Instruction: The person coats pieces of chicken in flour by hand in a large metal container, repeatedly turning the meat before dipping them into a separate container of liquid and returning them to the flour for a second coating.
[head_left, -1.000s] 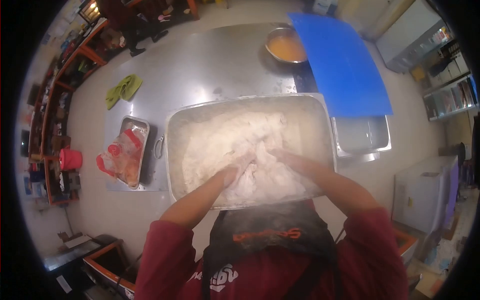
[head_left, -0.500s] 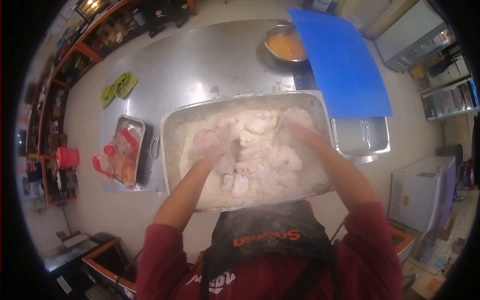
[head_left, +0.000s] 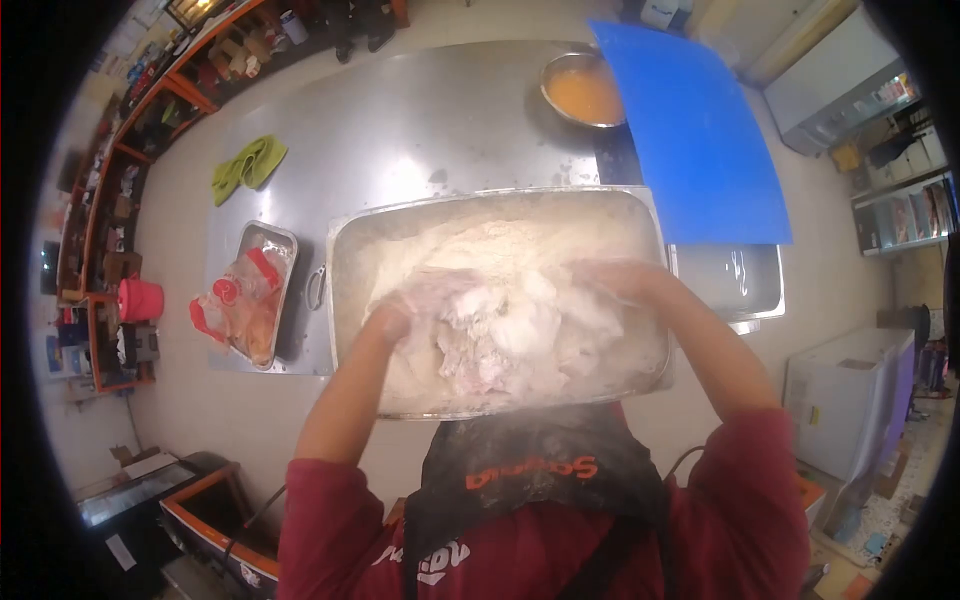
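Observation:
A large metal tray (head_left: pixel 345 235) of white flour (head_left: pixel 420 235) lies in front of me. Flour-coated lumps that look like raw meat pieces (head_left: pixel 475 365) are heaped in its middle, and flour dust hangs over them. My left hand (head_left: pixel 430 295), dusted white, lies on the left side of the heap with its fingers stretched toward the middle. From the right side, my right hand (head_left: pixel 615 280) reaches over the heap, its fingers extended and coated with flour. The fingertips of both hands partly merge with the flour.
A smaller metal tray (head_left: pixel 290 290) with a clear, red-trimmed plastic bag (head_left: pixel 240 290) stands left. A green cloth (head_left: pixel 250 165) lies on the steel table (head_left: pixel 400 120). At the back right are a bowl of orange liquid (head_left: pixel 585 95), a blue board (head_left: pixel 705 140) and another metal container (head_left: pixel 775 280).
Both hands have shifted within the tray, and the coated pieces have been pushed together into a higher heap between them. The camera view has moved slightly.

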